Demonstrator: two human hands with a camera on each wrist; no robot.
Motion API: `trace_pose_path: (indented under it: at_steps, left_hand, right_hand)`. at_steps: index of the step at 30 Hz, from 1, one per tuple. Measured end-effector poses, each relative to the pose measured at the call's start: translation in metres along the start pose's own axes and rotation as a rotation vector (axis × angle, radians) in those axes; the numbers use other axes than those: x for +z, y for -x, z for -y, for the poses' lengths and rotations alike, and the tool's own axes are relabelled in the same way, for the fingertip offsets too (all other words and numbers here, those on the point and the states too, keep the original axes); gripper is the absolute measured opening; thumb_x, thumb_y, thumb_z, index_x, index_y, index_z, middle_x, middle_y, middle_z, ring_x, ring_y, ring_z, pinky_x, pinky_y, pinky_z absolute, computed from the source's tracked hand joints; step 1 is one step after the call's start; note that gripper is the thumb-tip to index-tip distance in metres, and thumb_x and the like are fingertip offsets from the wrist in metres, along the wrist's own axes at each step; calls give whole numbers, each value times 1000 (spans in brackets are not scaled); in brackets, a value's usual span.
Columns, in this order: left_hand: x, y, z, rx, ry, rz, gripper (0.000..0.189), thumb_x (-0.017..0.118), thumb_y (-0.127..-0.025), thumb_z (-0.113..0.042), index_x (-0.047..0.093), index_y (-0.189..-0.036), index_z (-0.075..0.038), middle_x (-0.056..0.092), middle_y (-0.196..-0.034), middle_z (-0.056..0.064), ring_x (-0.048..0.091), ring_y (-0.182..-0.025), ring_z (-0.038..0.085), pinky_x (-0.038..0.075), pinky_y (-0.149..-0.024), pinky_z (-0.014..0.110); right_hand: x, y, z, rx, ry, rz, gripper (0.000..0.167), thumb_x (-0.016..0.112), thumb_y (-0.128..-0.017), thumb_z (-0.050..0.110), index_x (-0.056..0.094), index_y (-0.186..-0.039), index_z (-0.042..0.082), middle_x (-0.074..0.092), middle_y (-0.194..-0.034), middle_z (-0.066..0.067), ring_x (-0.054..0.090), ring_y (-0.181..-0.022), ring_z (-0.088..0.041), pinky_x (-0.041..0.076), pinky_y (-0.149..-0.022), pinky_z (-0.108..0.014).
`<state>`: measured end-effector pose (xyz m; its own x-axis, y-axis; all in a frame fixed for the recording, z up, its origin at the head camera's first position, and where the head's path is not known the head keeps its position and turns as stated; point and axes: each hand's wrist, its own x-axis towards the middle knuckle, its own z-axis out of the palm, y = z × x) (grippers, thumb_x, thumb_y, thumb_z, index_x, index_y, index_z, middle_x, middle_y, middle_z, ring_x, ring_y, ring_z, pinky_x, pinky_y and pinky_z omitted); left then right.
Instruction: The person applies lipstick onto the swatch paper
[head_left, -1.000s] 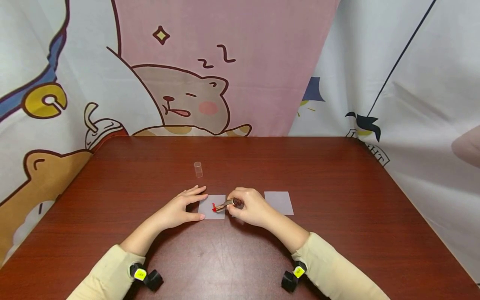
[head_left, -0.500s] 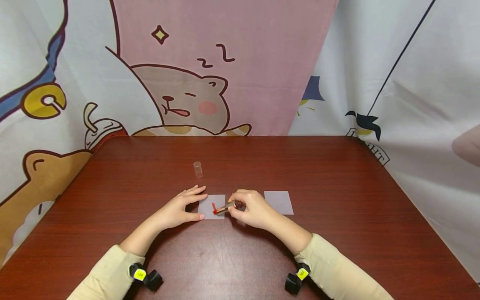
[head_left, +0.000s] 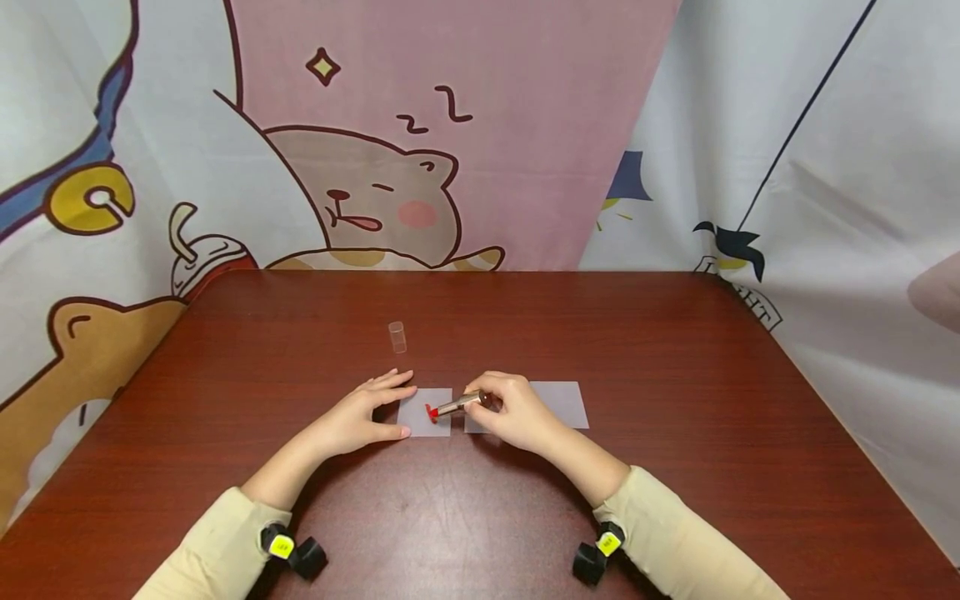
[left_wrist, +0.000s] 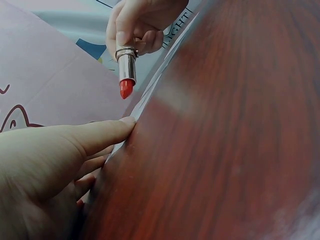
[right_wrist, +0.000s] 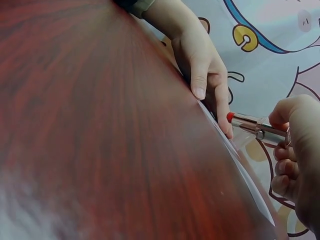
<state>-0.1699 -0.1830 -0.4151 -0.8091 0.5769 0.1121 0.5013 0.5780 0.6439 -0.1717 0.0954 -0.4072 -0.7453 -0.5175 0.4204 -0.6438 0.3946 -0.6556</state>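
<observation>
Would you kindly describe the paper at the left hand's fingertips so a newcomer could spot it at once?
On the reddish-brown table, find the person's left hand. At its fingertips lies a pale square paper. Unlike the sheet past the right hand, this one shows a red mark by the lipstick.

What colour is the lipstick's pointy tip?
The lipstick's tip is red; it shows best in the left wrist view.

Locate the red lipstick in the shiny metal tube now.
In the head view, the red lipstick in the shiny metal tube is held in the right hand, its tip pointing left over the square white paper beside the left hand.
</observation>
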Motion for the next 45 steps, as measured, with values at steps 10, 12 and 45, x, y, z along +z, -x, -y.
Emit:
trace_pose_path:
  at_steps: [10, 12, 45]
  left_hand:
    - [-2, 1, 0, 3, -2, -2, 60, 76, -83, -25, 54, -134, -1, 40, -147, 16, 23, -139, 38, 14, -109, 58]
    - [-2, 1, 0, 2, 0, -3, 60, 76, -83, -25, 55, -134, -1, 40, -147, 16, 23, -139, 37, 15, -109, 58]
    - [14, -19, -16, 120, 12, -156, 67, 84, -73, -27, 59, -128, 0, 54, -134, 15, 40, -130, 38, 31, -104, 53]
  right_hand:
    - [-6, 2, -4, 62, -119, -68, 14, 70, -83, 2, 71, -94, 11, 53, -72, 6, 42, -57, -9, 34, -49, -22]
    - [-6, 3, -5, 69, -122, -79, 14, 70, -83, 2, 71, -93, 11, 53, -72, 5, 42, -57, -10, 33, -49, -22]
    - [-51, 22, 28, 109, -85, -169, 11, 67, -82, -8, 68, -90, 0, 54, -71, -1, 45, -58, -15, 38, -47, -24]
